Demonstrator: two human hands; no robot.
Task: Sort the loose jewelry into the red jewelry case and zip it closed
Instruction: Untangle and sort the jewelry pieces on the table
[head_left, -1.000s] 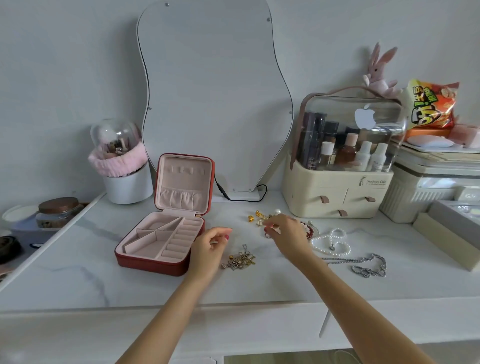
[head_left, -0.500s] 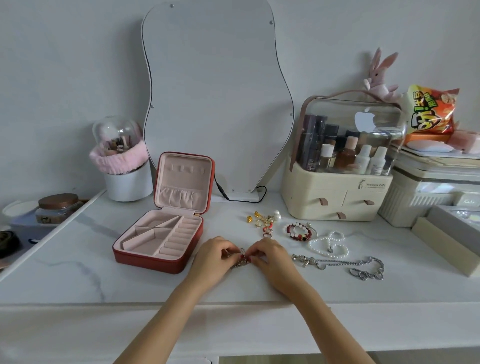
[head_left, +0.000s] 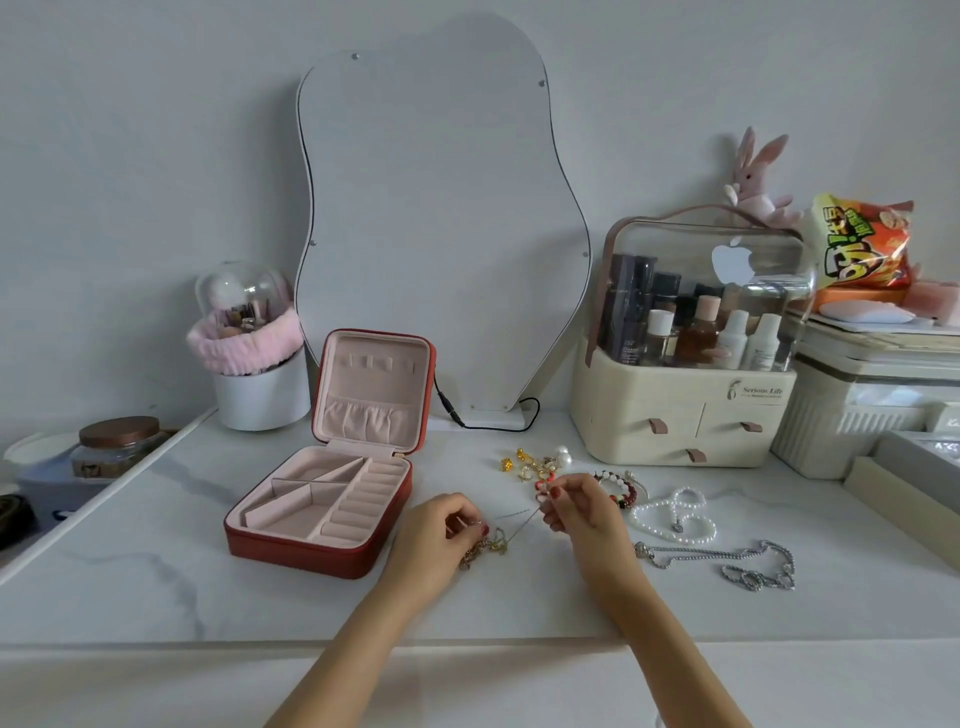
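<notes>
Chain first. My left hand (head_left: 441, 535) pinches one end of a thin gold chain (head_left: 514, 527), and my right hand (head_left: 576, 512) pinches the other end, up a bit higher. The hands are apart w/ the chain pulled in a line between them. A small tangled gold clump (head_left: 483, 550) lies on the white marble tabletop (head_left: 156, 597) just by my left fingers; I think the chain comes out of it, but I can't tell for sure.

The square red jewelry case w/ pink lining (head_left: 332, 499) sits open to the left of my hands, lid up. Its compartments look bare, so I think sorting is just starting.

Still out on the top: little gold and pearl earrings (head_left: 535, 462), a red and white bead bracelet (head_left: 621, 488), a white pearl necklace (head_left: 675, 517) and a chunky silver chain (head_left: 727, 561).

Next, I think: pull the chain free gently, no yanking, then carry it left and lay it in a case slot. Zip comes last.
</notes>
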